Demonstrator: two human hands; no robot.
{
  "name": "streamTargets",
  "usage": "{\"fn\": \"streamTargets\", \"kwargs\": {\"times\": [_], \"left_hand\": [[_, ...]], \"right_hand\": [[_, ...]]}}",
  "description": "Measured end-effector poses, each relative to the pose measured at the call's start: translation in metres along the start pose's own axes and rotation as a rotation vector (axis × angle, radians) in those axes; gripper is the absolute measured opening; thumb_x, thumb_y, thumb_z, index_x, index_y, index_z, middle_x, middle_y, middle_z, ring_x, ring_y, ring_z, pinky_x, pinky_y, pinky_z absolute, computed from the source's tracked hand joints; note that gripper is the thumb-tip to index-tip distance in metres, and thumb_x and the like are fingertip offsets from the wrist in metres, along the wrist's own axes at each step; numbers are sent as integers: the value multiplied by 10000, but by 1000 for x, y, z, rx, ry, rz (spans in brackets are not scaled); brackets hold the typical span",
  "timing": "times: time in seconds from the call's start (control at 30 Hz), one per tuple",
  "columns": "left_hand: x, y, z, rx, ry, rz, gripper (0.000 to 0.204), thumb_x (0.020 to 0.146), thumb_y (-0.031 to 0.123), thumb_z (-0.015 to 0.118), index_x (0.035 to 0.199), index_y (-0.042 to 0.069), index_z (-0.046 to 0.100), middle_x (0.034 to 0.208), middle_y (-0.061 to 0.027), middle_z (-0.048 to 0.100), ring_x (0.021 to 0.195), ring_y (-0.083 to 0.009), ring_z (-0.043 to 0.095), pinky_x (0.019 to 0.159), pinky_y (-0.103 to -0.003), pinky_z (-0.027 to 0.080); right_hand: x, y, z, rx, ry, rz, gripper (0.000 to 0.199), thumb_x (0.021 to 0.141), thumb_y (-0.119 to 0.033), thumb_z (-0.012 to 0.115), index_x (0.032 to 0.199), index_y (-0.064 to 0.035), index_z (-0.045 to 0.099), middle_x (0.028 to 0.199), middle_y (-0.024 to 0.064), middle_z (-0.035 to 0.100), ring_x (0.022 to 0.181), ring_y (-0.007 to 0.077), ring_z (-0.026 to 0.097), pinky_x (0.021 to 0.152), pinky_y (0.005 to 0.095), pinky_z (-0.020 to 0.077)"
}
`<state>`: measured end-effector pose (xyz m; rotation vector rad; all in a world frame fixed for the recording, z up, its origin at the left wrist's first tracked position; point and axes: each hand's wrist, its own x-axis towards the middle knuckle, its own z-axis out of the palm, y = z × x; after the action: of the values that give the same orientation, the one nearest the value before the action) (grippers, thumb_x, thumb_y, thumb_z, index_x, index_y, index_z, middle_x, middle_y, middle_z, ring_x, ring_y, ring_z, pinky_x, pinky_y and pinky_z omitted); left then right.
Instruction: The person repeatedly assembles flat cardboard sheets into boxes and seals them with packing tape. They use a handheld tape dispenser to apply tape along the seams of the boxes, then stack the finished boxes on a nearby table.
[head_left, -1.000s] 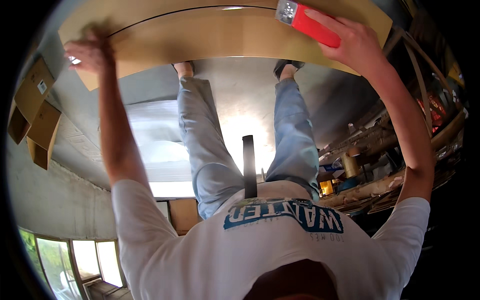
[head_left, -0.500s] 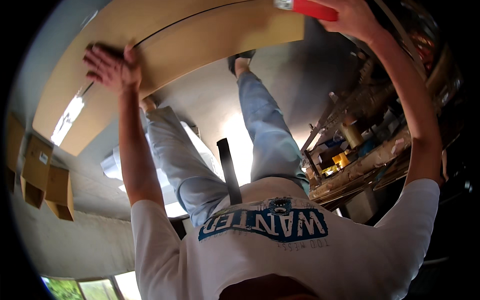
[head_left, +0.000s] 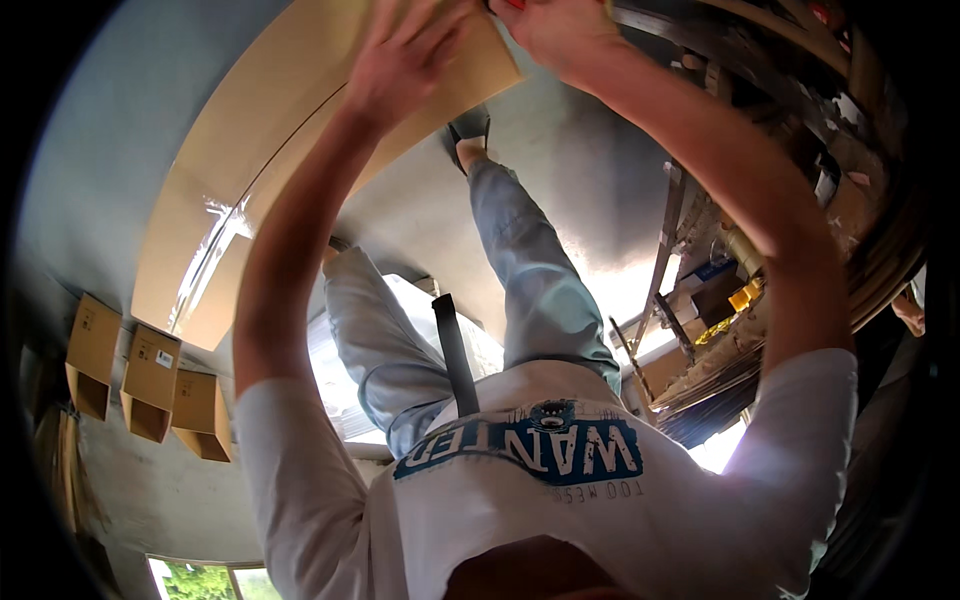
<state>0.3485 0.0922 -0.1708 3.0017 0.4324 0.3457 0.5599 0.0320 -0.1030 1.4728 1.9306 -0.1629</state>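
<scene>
Left hand [head_left: 405, 55] spread flat; right hand [head_left: 550, 30] gripping.

concrete floor [head_left: 590, 170] | cluttered shelves [head_left: 720, 300] | sunlit window [head_left: 200, 580]

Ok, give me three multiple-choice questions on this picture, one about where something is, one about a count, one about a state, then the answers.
1. Where do the small cardboard boxes sit?
A. at the left edge of the view
B. beside the cluttered rack
C. on the large carton

2. How many small boxes are in that group?
A. one
B. three
C. six

3. How does the left hand rest on the large carton?
A. clenched in a fist
B. holding a cup
C. fingers spread on the cardboard

Answers: 1 A, they cluster far left; 2 B, three stand side by side; 3 C, the fingers lie spread on the cardboard.
</scene>
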Motion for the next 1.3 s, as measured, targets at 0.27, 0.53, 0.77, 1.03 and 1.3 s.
{"fn": "streamTargets", "kwargs": {"times": [0.27, 0.53, 0.77, 1.03, 1.3], "left_hand": [[112, 41, 45, -63, -321, 93, 211, 787, 248, 593, 961, 130, 607, 1009, -77, 593, 995, -296, 559, 837, -491, 435], [-65, 210, -28, -1434, -114, -752, 158, 805, 122, 552, 880, 26, 653, 870, -191, 615, 839, -376, 591, 738, -474, 489], [-283, 116, -109, -561, -168, -1050, 152, 815, 49, 604, 964, 33, 625, 946, -138, 645, 869, -350, 622, 742, -425, 530], [-325, 66, -40, -453, -482, -1130, 244, 885, 168, 528, 1011, -7, 641, 1039, -196, 652, 942, -360, 635, 821, -440, 517], [-182, 81, -67, -1792, -608, -1329, 496, 979, 402, 514, 1222, -25, 585, 1139, -138, 663, 1010, -220, 652, 859, -343, 521]], "right_hand": [[-58, 22, 64, 679, -214, 614, 719, 698, -354, 762, 1362, -298, 491, 1065, 92, 676, 943, 313, 653, 785, 438, 538], [-174, -32, 142, 1027, -255, 653, 694, 728, -401, 712, 1358, -223, 481, 1113, 124, 676, 1005, 325, 651, 838, 395, 511], [-191, -70, 153, 1045, -218, 550, 686, 726, -363, 711, 1358, -210, 492, 1099, 118, 680, 985, 301, 662, 848, 371, 507], [-163, -91, 69, 1146, -62, 476, 639, 753, -258, 718, 1351, -167, 511, 1128, 102, 671, 955, 237, 668, 821, 328, 514], [-198, -66, -37, 1540, 412, 468, 668, 728, -68, 765, 1347, -89, 517, 1118, 70, 643, 941, 113, 590, 816, 261, 496]]}}
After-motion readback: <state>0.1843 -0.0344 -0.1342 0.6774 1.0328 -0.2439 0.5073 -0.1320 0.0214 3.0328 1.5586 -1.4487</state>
